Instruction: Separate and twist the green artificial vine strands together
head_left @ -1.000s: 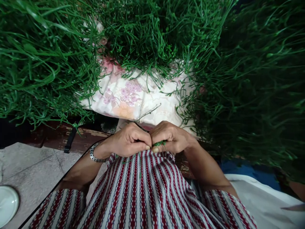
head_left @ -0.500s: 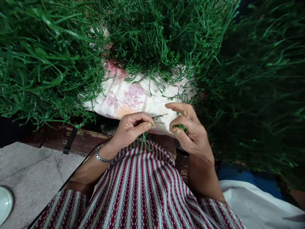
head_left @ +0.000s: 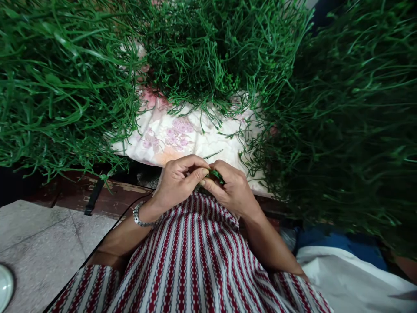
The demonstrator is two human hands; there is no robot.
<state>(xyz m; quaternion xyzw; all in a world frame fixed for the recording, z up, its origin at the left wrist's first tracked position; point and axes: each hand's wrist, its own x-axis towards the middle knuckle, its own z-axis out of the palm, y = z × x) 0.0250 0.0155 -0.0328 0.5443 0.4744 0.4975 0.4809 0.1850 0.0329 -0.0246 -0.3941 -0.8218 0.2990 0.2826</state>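
My left hand (head_left: 178, 179) and my right hand (head_left: 230, 188) meet fingertip to fingertip just above my striped red-and-white garment (head_left: 195, 261). Between the fingers of both hands sits a small bunch of thin green stems (head_left: 215, 174); one thin stem sticks out behind it toward the upper right. A metal bracelet (head_left: 140, 217) circles my left wrist. Behind the hands lies a floral cloth (head_left: 182, 132), with big heaps of green stems (head_left: 208, 48) around it on three sides.
More green stems are piled at the left (head_left: 48, 87) and the right (head_left: 352, 121). A dark wooden edge (head_left: 110, 195) runs below the cloth. Grey tiled floor (head_left: 39, 243) lies at lower left with a white dish (head_left: 4, 284); a white cloth (head_left: 352, 278) lies at lower right.
One second ago the hands were clenched together on the stems. They drew apart, the right hand lifting toward the cloth, and now they have come back together on the small bunch.
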